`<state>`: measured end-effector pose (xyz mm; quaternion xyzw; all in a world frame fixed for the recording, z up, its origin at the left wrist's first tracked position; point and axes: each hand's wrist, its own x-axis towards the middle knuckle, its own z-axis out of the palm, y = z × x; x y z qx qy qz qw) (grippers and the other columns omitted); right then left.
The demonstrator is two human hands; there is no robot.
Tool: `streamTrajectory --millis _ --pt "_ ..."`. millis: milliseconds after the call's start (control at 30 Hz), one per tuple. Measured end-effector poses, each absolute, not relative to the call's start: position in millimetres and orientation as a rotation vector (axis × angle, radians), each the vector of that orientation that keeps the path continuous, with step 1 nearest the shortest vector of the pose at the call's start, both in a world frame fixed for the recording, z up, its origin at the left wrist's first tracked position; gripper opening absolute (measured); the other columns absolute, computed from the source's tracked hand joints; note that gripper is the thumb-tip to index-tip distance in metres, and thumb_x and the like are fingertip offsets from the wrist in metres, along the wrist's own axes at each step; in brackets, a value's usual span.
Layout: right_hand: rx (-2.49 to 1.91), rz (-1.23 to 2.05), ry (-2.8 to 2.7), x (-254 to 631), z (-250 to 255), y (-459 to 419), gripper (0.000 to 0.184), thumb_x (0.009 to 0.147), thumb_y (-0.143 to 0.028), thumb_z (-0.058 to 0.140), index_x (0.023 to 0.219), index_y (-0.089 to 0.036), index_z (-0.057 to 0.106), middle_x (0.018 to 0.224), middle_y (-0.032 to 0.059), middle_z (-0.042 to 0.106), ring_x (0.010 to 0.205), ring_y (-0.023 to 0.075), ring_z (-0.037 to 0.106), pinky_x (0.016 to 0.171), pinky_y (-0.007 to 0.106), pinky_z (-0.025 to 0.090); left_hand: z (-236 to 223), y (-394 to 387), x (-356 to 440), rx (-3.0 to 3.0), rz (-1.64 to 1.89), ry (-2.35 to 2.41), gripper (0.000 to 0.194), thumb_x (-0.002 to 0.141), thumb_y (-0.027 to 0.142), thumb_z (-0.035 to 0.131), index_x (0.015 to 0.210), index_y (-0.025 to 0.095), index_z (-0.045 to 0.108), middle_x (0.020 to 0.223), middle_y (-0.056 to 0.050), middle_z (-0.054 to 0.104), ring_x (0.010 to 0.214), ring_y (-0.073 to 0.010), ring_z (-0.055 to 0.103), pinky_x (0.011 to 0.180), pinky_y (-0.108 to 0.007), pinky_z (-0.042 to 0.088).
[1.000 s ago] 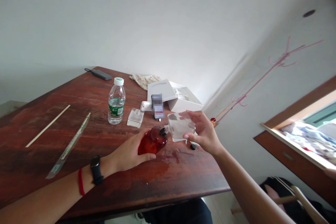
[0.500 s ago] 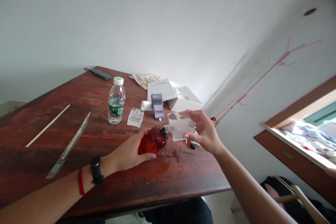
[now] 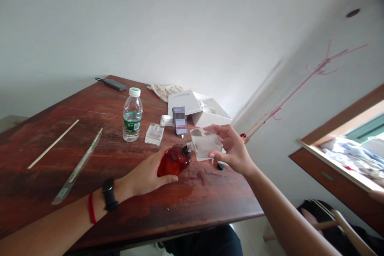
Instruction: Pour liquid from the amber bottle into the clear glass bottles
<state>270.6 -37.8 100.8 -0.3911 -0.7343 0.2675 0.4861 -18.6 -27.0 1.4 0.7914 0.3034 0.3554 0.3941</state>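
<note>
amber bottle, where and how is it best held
Probably round the wide body of the amber bottle, from its left, as the left hand does: it tilts, its narrow neck pointing right toward the square bottle, whose mouth is at or near it.

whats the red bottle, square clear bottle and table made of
Red bottle: tinted glass or plastic, glossy with highlights. Square clear bottle: smooth, see-through walls, probably glass, possibly hard plastic. Table: likely varnished wood, streaky with a soft sheen.
</note>
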Motion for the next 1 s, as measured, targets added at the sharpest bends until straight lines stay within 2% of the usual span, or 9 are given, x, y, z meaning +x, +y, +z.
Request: streamTrajectory --millis 333,600,1000 --pt "-0.935 0.647 -1.806 270.6 102.5 -37.8 0.061 0.071 -0.050 0.099 0.119 -0.030 0.067 0.125 0.0106 0.073 0.117 0.0308 0.072 0.091 0.043 0.065 0.4 -25.9 -18.4 2.012 0.897 0.768 0.081 0.088 0.043 0.087 0.157 0.027 0.047 0.153 -0.014 0.063 0.139 -0.0364 0.062 0.122 -0.054 0.044" --pt "-0.928 0.640 -1.832 271.7 103.7 -36.4 0.060 0.071 -0.048 0.099 0.120 -0.032 0.068 0.125 0.0091 0.073 0.117 0.0304 0.073 0.093 0.044 0.065 0.9 -25.3 -18.9 2.034 0.882 0.777 0.084 0.088 0.049 0.086 0.158 0.029 0.045 0.153 -0.012 0.063 0.140 -0.0374 0.062 0.120 -0.054 0.046" --pt "-0.929 0.638 -1.839 272.0 104.8 -36.2 0.061 0.071 -0.047 0.100 0.120 -0.033 0.068 0.125 0.0081 0.074 0.118 0.0310 0.073 0.094 0.045 0.064 3.5 -26.9 -18.3 2.035 0.897 0.811 0.085 0.085 0.045 0.089 0.156 0.028 0.048 0.152 -0.013 0.065 0.138 -0.0381 0.063 0.119 -0.054 0.046"
